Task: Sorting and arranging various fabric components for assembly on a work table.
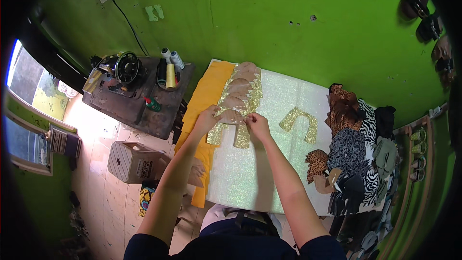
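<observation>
Both my hands pinch the edges of a tan curved piece (232,117), which lies against a gold glitter U-shaped shoe-upper piece (242,139). My left hand (207,119) is closed at its left edge and my right hand (258,126) at its right edge. Just beyond, a row of overlapping tan-and-gold pieces (240,85) runs toward the wall. To the right, one loose gold glitter U-shaped piece (299,119) lies on the shiny whitish sheet (279,178). Orange cloth (204,94) stretches along the table's left side.
Heaped at the right are leopard, zebra and grey-black pieces (346,147). A sewing machine (127,69) and thread cones (170,74) stand on a dark table at the left. Below it is a plastic stool (130,161). Shoes (417,149) hang on a right-hand rack.
</observation>
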